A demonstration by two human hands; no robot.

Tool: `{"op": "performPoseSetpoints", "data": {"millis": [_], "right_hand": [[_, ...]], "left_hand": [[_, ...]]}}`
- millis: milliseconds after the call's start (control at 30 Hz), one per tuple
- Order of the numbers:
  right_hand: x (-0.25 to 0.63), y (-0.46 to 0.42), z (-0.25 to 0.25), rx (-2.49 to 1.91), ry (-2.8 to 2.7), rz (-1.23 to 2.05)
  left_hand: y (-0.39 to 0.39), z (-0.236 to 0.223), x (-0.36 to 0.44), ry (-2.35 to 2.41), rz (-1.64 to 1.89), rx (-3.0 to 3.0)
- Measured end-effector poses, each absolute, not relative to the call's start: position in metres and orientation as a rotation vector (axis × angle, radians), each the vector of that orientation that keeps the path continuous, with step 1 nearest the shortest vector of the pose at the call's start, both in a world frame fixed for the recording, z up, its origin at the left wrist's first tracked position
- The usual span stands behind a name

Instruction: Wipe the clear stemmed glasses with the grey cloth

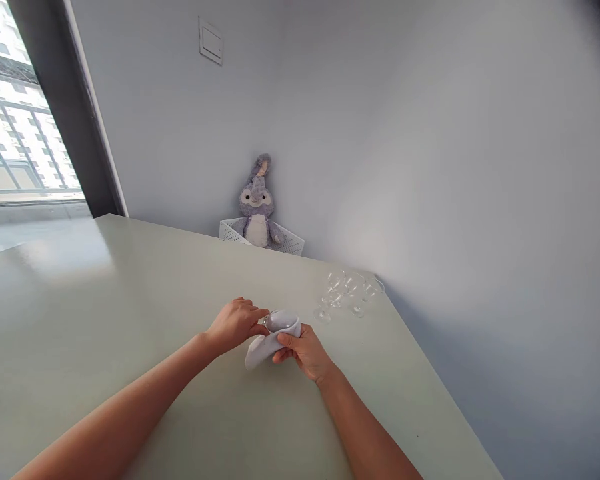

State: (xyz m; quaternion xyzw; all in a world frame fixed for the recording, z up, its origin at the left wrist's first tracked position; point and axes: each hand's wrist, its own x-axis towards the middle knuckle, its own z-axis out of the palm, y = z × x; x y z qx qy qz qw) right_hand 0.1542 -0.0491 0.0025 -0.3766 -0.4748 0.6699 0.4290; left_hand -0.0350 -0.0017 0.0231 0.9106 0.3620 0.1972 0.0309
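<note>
Above the middle of the table (190,400), a clear stemmed glass (281,320) lies tilted between my two hands. My left hand (237,325) pinches the glass at its stem or foot end, fingers closed. A white cloth (265,348) wraps the underside and the right end of the bowl. My right hand (303,350) is closed around the cloth and presses it to the glass, thumb on top. The cloth's loose end hangs down to the left, under the glass. The foot of the glass is mostly hidden by my left fingers.
Several clear stemmed glasses (354,287) stand in a cluster at the table's back right corner, near the wall. Past the back edge, a grey plush rabbit (257,213) sits in a white perforated basket (294,245). A window (20,127) is at the left.
</note>
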Motion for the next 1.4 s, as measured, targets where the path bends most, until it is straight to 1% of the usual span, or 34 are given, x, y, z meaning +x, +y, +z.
{"op": "performPoseSetpoints", "data": {"millis": [167,267,400,567,667,767,900,1033,1133,1267,1400], "right_hand": [[0.161,-0.054,0.017,-0.990,-1.603,1.483],[0.167,-0.053,0.019,-1.017,-1.827,1.239],[0.174,-0.050,0.020,-1.072,-2.103,0.895],[0.179,-0.046,0.017,-1.156,-2.240,0.452],[0.181,-0.042,0.010,-1.204,-2.264,0.246],[0.182,-0.040,0.005,-1.208,-2.260,0.159],[0.187,-0.037,0.005,-1.128,-2.144,0.187],[0.192,-0.039,0.010,-1.186,-1.883,0.227],[0.190,-0.045,0.014,-1.190,-1.790,0.139],[0.177,-0.055,0.018,-1.064,-2.022,-0.111],[0.160,-0.059,0.021,-1.056,-2.286,-0.180]], "left_hand": [[0.000,0.031,-0.042,1.011,0.442,2.399],[0.001,0.035,-0.047,0.889,0.306,2.103],[0.003,0.038,-0.051,0.789,0.197,1.862],[0.005,0.038,-0.051,0.747,0.191,1.689],[0.006,0.038,-0.052,0.776,0.205,1.664],[0.008,0.038,-0.055,0.797,0.213,1.639],[0.012,0.037,-0.059,0.833,0.270,1.611],[0.021,0.032,-0.063,0.966,0.539,1.577],[0.027,0.027,-0.063,1.175,0.685,1.571],[0.023,0.022,-0.054,1.379,0.617,1.733],[0.008,0.015,-0.038,1.420,0.551,2.136]]}}
